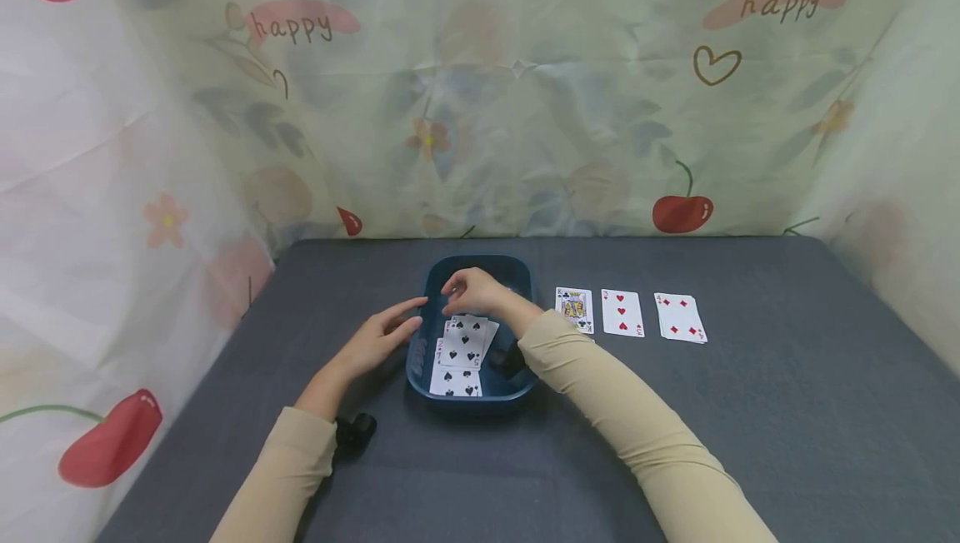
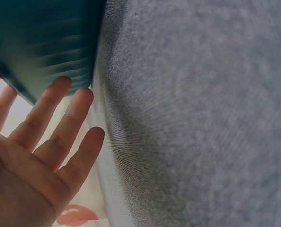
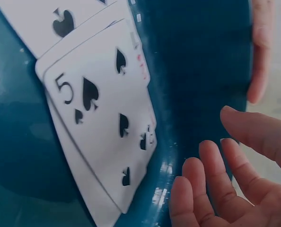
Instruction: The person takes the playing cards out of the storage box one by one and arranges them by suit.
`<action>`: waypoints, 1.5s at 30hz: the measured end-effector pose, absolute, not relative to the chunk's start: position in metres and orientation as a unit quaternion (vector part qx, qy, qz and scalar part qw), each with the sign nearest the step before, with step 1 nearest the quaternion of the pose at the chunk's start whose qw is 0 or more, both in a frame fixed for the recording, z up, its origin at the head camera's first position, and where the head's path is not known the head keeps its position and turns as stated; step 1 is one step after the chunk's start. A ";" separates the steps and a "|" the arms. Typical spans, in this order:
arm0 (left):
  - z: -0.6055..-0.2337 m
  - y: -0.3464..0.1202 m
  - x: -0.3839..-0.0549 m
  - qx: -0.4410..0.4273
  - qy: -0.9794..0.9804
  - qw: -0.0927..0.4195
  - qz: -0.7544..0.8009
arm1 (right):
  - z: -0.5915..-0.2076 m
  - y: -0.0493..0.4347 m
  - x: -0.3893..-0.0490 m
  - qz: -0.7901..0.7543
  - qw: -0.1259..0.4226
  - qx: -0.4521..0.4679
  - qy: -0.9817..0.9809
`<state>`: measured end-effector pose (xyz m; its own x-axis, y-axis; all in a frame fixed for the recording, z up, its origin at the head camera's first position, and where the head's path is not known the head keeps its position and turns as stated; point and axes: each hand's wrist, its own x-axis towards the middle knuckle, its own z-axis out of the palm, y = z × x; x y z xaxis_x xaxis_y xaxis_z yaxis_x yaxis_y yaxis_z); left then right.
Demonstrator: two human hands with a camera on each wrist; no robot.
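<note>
A dark blue tray (image 1: 472,401) stands on the table with several playing cards piled loosely in it. On top of the pile lies a five of spades (image 1: 462,345), face up. My right hand (image 1: 478,291) hovers over the far part of the tray, past the cards. In the right wrist view its fingers (image 3: 216,177) are loosely bent, with no card between them and the thumb. At the tray's left side is my left hand (image 1: 378,339), its fingers spread along the wall. Whether those fingertips touch the wall I cannot tell.
Right of the tray, face-up cards lie in a row: a black king (image 1: 574,308), a three of hearts (image 1: 622,313) and a four of diamonds (image 1: 678,316) on other cards. My right sleeve (image 1: 622,418) passes close to the king. A patterned curtain (image 1: 495,135) hangs behind the grey table (image 1: 480,476).
</note>
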<state>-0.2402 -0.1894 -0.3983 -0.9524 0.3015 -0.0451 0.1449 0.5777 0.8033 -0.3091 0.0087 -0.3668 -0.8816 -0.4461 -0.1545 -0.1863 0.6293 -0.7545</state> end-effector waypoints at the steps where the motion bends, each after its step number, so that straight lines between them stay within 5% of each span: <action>1: -0.399 -0.190 -0.240 0.127 0.883 0.088 0.443 | -0.368 0.008 -0.309 -0.387 0.166 -0.175 0.890; 45: -0.404 -0.190 -0.242 0.124 0.882 0.088 0.447 | -0.379 0.012 -0.303 -0.248 0.176 -0.135 0.943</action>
